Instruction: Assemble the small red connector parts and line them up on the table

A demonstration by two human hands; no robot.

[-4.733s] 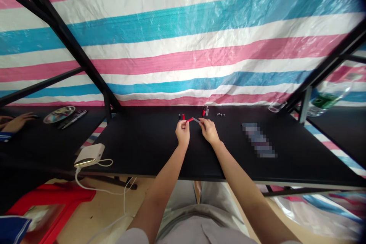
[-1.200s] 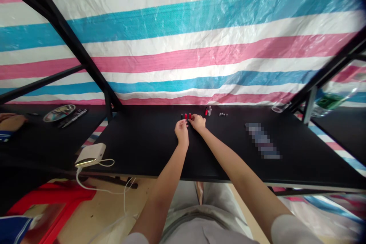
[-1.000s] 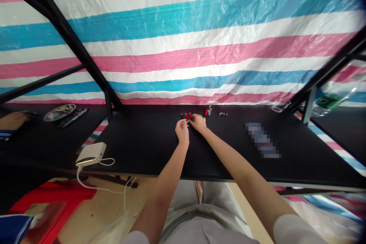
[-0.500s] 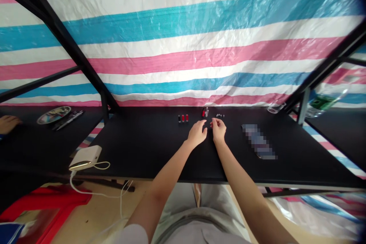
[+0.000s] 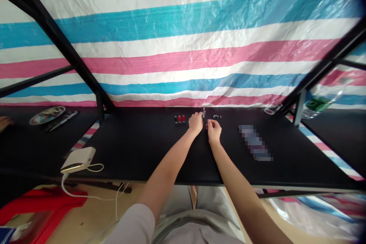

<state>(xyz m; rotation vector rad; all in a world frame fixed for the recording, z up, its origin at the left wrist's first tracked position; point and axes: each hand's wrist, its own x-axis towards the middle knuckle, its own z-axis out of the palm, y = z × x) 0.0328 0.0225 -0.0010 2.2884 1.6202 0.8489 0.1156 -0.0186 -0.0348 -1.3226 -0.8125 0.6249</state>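
Observation:
My left hand (image 5: 196, 122) reaches to the back of the black table (image 5: 143, 148), its fingers curled at a small clear upright piece (image 5: 203, 113). What the fingers grip is hidden. My right hand (image 5: 214, 130) rests just right of it with thumb and fingertips pinched together; whatever is in the pinch is too small to see. A row of three small upright caps (image 5: 179, 119), one black and two red, stands left of my left hand. A few tiny silver bits (image 5: 217, 116) lie behind my right hand.
A blurred flat object (image 5: 254, 143) lies to the right. A white power bank (image 5: 78, 158) with cable sits at the left edge. The neighbouring table holds a metal dish (image 5: 42, 115), pens (image 5: 61, 119) and another person's hand (image 5: 4, 122). A clear cup (image 5: 271, 108) stands at the back right.
Both hands left the row of caps, where a third cap now stands, and moved right. My left hand has just reached up to the small pieces at the back.

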